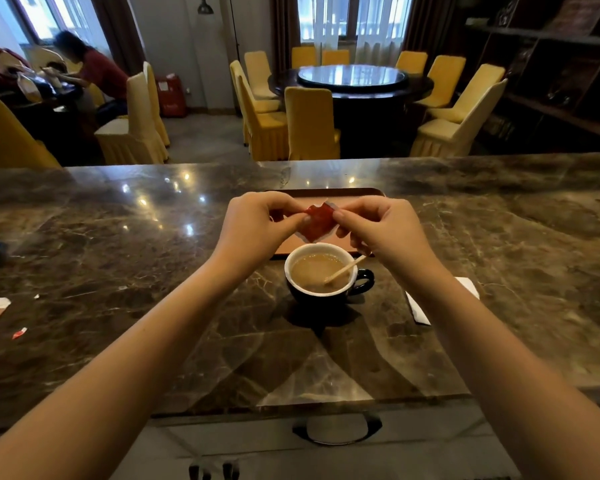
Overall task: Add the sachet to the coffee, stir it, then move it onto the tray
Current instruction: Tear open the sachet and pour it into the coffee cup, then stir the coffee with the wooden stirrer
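Hands (257, 223) (385, 230) pinch red sachet (317, 223), hiding much of tray (326, 192).

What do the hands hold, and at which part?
Both the left hand and the right hand pinch the red sachet at its upper edge, one on each side.

left hand (257, 223): bare, no ring or watch
right hand (381, 226): bare
forearms: uncovered, no sleeves in view
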### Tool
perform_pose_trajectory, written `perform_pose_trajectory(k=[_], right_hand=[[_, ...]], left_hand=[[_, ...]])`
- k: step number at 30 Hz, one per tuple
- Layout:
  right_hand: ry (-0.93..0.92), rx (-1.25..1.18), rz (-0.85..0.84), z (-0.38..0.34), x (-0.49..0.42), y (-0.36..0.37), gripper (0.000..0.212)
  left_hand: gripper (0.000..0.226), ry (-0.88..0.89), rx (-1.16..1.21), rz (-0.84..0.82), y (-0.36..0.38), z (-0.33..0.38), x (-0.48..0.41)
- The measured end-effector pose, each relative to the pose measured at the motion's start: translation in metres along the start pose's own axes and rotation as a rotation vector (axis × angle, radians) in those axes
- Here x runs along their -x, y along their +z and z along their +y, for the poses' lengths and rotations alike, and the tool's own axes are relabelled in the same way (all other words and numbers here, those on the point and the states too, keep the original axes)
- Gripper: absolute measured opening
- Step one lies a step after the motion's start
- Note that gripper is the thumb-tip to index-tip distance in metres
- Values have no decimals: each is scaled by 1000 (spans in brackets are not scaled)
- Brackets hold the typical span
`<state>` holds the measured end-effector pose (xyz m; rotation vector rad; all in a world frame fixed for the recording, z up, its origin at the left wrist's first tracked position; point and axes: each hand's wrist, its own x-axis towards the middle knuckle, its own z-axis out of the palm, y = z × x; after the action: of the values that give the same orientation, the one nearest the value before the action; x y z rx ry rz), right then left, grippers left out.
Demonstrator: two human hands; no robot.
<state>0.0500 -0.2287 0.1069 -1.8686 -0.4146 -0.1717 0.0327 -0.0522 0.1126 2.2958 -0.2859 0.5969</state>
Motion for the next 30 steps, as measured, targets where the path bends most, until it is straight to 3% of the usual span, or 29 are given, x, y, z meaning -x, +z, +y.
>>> perform_pose_trajectory(k=[6,13,19,23,30], right_hand=[[117,-99,-146,8,7,-6,19],[223,119,128,56,21,-30,36],[451,-100,-5,74,19,-21,28],[433,-198,-1,69,16,-12,11],[223,-22,4,58,18,-5,14]], left_hand=[[12,-117,71,-53,-2,-13,5],[9,-222,166,-31,-15,-46,25],[12,-444,109,-48,-20,-91,54],[3,-610,8,-109,-13,-118,68],[18,-542,-252,-77,-1,-133,70]])
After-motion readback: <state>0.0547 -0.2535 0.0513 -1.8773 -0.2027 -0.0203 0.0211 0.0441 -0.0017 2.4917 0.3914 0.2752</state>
